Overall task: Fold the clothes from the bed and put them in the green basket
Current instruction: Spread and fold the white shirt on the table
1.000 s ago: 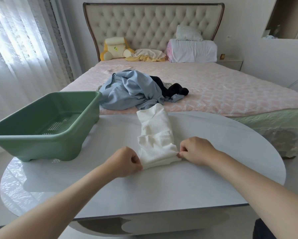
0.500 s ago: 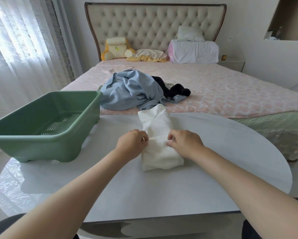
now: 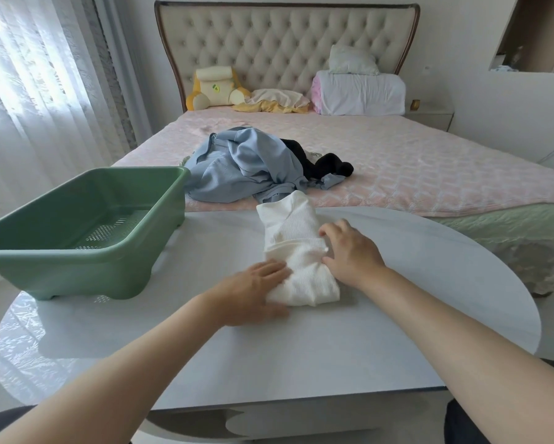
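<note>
The white ribbed garment lies folded into a narrow bundle on the bench, its far end reaching the bench's far edge by the bed. It sits between the two hands. The left hand lies flat against its near-left corner, with straight fingers pressing the edge. The right hand touches the right side with loosely bent fingertips; no pinch shows.

The fold looks ready for one more halving or for smoothing. To do this well, both palms should flatten the layers evenly and keep the edges lined up. The bundle should then be lifted from underneath towards the green basket at the left. A blue garment and a black garment wait on the bed.
</note>
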Available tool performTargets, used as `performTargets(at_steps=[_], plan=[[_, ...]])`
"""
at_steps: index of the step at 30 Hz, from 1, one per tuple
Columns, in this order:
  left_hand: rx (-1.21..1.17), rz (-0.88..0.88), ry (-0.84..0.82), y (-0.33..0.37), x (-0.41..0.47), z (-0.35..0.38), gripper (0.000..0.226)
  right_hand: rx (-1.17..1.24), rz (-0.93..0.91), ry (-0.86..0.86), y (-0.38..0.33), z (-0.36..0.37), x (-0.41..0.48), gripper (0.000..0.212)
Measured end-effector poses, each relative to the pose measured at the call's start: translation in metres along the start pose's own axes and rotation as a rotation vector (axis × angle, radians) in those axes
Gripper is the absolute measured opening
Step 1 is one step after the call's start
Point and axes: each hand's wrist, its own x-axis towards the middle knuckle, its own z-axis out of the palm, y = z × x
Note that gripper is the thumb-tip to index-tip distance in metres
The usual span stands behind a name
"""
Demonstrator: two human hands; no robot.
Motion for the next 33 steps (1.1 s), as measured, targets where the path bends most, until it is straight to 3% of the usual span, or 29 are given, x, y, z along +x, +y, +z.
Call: performTargets(at_steps=[1,3,5,8,11,16,19,22,25,27,30,33], plan=[[0.007,-0.007,0.035,-0.001,-0.005,0.002,0.085,0.009,-0.117,0.072,-0.001,-0.003,-0.003,0.030],[0.013,0.081,0.278,-0.001,-0.011,0.006,0.073,0.052,-0.316,0.086,-0.006,-0.012,-0.014,0.019],[0.095,0.252,0.479,-0.002,-0.013,0.009,0.045,0.068,-0.394,-0.111,-0.012,-0.021,-0.027,0.027],[0.163,0.402,0.584,-0.005,-0.016,0.017,0.022,-0.082,-0.426,-0.322,-0.013,-0.027,-0.035,0.024],[0.108,0.359,0.617,-0.007,-0.019,0.021,0.032,-0.068,-0.465,-0.255,-0.002,-0.027,-0.035,0.010],[0.186,0.314,0.618,-0.018,-0.023,0.003,0.040,-0.082,-0.500,-0.084,0.014,-0.020,-0.033,0.022],[0.228,0.314,0.612,-0.025,-0.027,-0.010,0.041,-0.093,-0.397,-0.136,0.018,-0.037,-0.029,0.013],[0.241,0.327,0.568,-0.020,-0.026,-0.004,0.034,-0.146,-0.456,-0.176,0.013,-0.034,-0.035,0.012],[0.140,0.339,0.426,-0.004,-0.022,0.008,0.018,-0.102,-0.550,-0.113,0.001,-0.015,-0.048,0.012],[0.066,0.277,0.385,0.002,-0.019,0.013,0.021,-0.116,-0.509,-0.098,-0.005,-0.003,-0.052,0.032],[-0.047,0.078,0.245,-0.001,-0.012,0.014,0.065,-0.162,-0.358,-0.247,-0.009,0.007,-0.051,0.078],[-0.138,0.008,0.167,0.000,-0.005,0.006,0.051,-0.085,-0.265,-0.341,-0.014,0.006,-0.040,0.059]])
